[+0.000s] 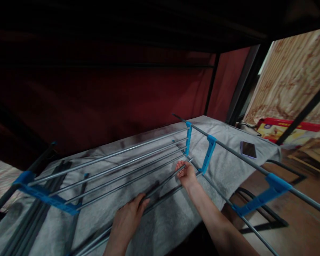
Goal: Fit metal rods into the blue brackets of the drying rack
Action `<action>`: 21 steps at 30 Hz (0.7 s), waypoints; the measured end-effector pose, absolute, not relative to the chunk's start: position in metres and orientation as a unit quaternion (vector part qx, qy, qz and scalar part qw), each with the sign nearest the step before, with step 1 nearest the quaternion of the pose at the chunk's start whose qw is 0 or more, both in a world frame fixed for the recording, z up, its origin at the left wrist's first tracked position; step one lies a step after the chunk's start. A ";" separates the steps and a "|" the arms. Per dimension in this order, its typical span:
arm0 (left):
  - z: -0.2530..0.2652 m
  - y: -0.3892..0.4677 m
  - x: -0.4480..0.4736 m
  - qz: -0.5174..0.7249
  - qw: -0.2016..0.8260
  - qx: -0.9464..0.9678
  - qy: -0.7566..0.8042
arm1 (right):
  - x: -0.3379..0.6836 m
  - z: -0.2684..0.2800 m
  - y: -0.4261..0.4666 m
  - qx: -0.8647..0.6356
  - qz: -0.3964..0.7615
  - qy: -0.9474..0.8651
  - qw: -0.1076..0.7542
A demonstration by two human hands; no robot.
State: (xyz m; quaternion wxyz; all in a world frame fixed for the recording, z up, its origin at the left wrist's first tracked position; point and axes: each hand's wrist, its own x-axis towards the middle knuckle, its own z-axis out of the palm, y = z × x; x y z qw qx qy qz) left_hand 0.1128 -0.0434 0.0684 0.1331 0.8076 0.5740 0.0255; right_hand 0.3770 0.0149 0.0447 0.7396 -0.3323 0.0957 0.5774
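Note:
A partly assembled rack of grey metal tubes and blue plastic brackets stands on the grey blanket (224, 167). My right hand (187, 174) is closed round a loose metal tube (164, 182) near its far end, close to a blue bracket (209, 153). Further down the same tube, my left hand (129, 217) grips it with thumb and fingers. Another tube (165, 196) runs just below it towards that bracket. Several parallel tubes (117, 153) span from the left blue bracket (48, 195) to a narrow blue bracket (188, 138). One more blue bracket (264, 195) sits on the right-hand rails.
Several loose dark tubes (40, 213) lie on the blanket at left. A phone (248, 149) rests near the blanket's right edge. Black bed-frame posts (212, 83) and dark red cloth (122, 99) stand behind. A red and yellow box (282, 129) is at far right.

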 end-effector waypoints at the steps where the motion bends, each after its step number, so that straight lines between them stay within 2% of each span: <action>1: 0.067 -0.042 0.115 0.029 0.131 0.811 0.569 | 0.379 0.045 0.016 -0.324 0.574 0.100 0.745; 13: 0.071 -0.035 0.130 0.007 0.189 0.807 0.559 | 0.414 0.054 0.022 -0.225 0.572 0.108 0.782; 21: 0.067 -0.043 0.128 0.017 0.155 0.813 0.562 | 0.416 0.054 0.019 -0.225 0.592 0.041 0.772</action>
